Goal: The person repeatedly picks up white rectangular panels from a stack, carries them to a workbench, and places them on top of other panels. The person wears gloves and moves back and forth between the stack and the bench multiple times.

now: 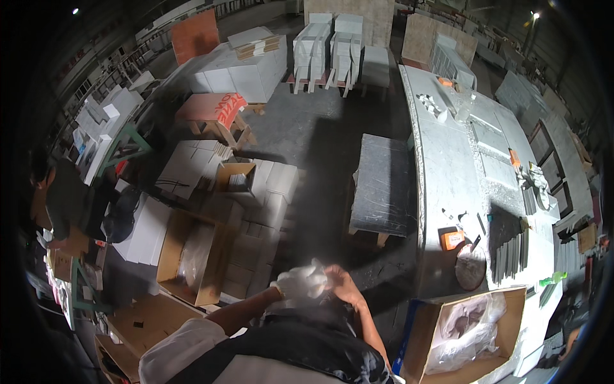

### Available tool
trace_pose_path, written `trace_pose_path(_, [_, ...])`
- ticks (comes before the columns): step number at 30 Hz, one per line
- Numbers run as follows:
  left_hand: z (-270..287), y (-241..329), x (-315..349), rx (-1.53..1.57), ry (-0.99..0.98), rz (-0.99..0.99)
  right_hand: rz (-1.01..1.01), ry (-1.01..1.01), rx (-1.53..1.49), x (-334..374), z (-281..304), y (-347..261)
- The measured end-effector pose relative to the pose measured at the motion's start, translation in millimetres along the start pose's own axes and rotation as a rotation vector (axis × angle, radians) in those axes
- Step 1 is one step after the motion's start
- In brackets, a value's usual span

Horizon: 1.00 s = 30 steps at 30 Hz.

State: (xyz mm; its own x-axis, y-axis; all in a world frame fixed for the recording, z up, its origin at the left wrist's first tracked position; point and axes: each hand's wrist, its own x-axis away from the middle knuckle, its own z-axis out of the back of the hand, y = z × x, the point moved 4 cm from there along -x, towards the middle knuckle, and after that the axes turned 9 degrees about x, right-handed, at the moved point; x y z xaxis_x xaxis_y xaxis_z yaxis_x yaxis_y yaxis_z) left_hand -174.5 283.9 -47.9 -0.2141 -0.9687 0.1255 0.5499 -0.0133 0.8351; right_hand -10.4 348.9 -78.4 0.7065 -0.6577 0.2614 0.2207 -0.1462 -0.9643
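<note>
Your left hand [294,285], in a white glove [310,280], is up in front of your dark apron [307,329], and your bare right hand [345,288] meets its fingertip side. Your right fingers look curled toward the fabric, but blur hides whether they pinch it or only touch; nor can you tell how far the gloved fingers are spread. To handle the glove well, grip a small fold, ease it finger by finger and smooth the cuff evenly. Below and right of your hands is an open carton [422,338] with clear plastic; to their left, another open carton [215,272]. Beyond them, ahead and right, come a dark-topped low table [384,182] and a long pale worktable [441,173]; farthest ahead, pale stacks [312,48].
</note>
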Motion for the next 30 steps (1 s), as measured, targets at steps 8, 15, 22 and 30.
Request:
trace_pose_path(8, [73.4,17.3,-87.9,-0.148,0.012,0.455,0.081,-0.015,0.181,-112.9,54.1,-57.8])
trace_pose_path(15, [136.9,2.8,-125.5,0.083,0.24,0.449,0.249,-0.052,0.353,-189.7,61.4,-43.5])
trace_pose_path(22, [220.7,-61.4,-231.7,-0.286,-0.083,0.48,0.117,-0.113,0.982,-306.3,86.9,-82.5])
trace_pose_path(30, [325.9,-83.4,-339.5,-0.507,0.13,0.262,0.033,-0.108,0.747,-431.2,98.8,-116.9])
